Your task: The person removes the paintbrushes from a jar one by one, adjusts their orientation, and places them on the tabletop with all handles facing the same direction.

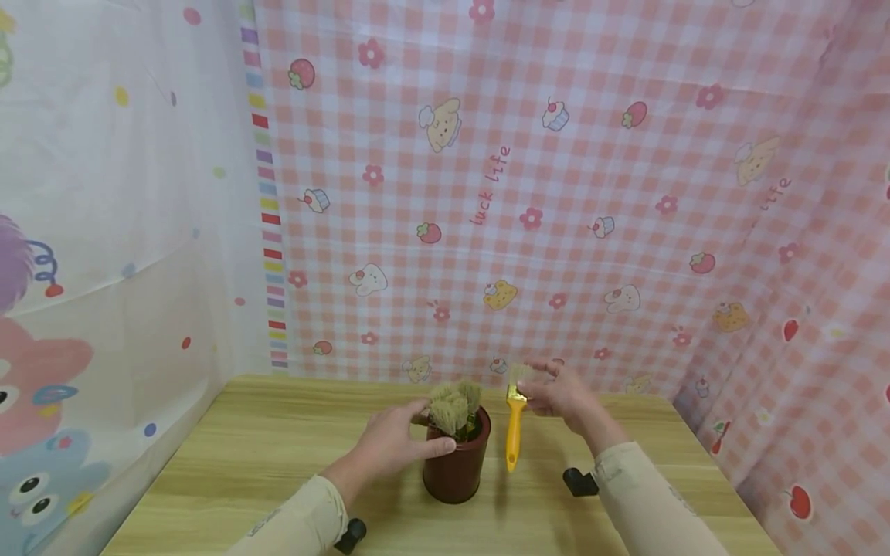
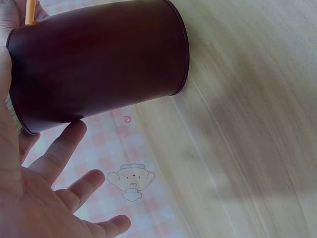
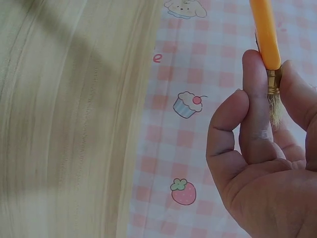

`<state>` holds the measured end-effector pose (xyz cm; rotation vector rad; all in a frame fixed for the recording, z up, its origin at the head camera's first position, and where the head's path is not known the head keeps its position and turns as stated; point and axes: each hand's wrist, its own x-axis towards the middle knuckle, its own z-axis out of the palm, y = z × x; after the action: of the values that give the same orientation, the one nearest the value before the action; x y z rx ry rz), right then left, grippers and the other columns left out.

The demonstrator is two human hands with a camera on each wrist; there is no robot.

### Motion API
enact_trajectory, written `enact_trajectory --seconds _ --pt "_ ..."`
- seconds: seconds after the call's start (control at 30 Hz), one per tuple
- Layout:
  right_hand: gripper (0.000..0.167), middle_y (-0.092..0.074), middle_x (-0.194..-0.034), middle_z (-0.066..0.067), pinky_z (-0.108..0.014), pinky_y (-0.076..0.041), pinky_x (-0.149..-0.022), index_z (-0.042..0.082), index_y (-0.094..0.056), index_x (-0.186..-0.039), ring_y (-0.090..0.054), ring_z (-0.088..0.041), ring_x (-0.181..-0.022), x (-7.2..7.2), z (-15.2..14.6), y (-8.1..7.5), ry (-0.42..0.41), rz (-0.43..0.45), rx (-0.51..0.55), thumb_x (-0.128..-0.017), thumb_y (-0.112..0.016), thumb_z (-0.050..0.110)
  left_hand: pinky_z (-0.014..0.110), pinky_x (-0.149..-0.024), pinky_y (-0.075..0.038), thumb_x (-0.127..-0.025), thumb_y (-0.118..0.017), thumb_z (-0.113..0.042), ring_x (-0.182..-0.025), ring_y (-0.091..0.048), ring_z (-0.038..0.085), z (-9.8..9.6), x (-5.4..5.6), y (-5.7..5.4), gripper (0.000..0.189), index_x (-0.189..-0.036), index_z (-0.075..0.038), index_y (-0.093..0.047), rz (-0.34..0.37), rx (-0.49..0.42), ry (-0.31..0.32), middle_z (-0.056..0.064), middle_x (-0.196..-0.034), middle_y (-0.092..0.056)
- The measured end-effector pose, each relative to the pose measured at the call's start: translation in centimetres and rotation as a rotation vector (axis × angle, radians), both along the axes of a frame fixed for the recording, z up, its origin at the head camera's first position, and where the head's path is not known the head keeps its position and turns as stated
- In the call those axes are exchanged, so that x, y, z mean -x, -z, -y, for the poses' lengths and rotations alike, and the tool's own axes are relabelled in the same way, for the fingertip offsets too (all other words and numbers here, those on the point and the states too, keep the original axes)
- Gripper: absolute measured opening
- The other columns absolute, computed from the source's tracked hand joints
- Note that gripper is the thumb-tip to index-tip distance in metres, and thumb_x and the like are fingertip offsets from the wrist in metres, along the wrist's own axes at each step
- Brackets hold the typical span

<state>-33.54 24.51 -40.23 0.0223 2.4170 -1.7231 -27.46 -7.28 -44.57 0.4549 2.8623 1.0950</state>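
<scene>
A dark brown cylindrical cup [image 1: 455, 471] stands upright, with several paintbrushes in it, their pale bristles [image 1: 452, 409] pointing up. My left hand [image 1: 399, 440] grips the cup near its rim, thumb across the front. In the left wrist view, one fingertip touches the side of the brown cup [image 2: 99, 59] while other fingers spread away from it. To the right of the cup, my right hand [image 1: 559, 398] pinches a paintbrush with a yellow handle [image 1: 514, 436] at its metal ferrule. This brush hangs handle down in the air; in the right wrist view, its bristles [image 3: 276, 114] lie between thumb and fingers.
The wood-grain table [image 1: 278, 448] reaches back to a pink checked cloth [image 1: 556, 255] with cartoon prints. A white patterned cloth [image 1: 153, 232] hangs at the left. Small black devices [image 1: 580, 482] sit at both wrists.
</scene>
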Motion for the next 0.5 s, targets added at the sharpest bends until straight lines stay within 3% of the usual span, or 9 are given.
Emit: enact_trajectory --seconds 0.2,0.5 --pt "0.067 -0.078 -0.104 -0.011 -0.033 -0.063 -0.076 0.009 -0.049 -0.160 -0.078 -0.030 -0.087 -0.08 -0.07 0.61 -0.004 0.012 -0.008 -0.101 -0.077 0.020 0.072 -0.124 -0.029 -0.087 -0.077 -0.072 -0.144 -0.057 0.041 0.04 -0.15 -0.06 0.097 -0.162 -0.015 -0.049 0.000 -0.014 0.004 0.012 -0.148 -0.068" --pt "0.065 -0.079 -0.100 -0.009 -0.032 -0.062 -0.072 0.012 -0.051 -0.159 -0.077 -0.022 -0.080 -0.17 0.01 1.11 -0.008 0.012 -0.007 -0.100 -0.077 0.018 0.073 -0.123 -0.029 -0.087 -0.078 -0.071 -0.142 -0.058 0.041 -0.03 -0.25 -0.11 0.098 -0.162 -0.016 -0.049 0.002 -0.016 0.001 0.012 -0.148 -0.068"
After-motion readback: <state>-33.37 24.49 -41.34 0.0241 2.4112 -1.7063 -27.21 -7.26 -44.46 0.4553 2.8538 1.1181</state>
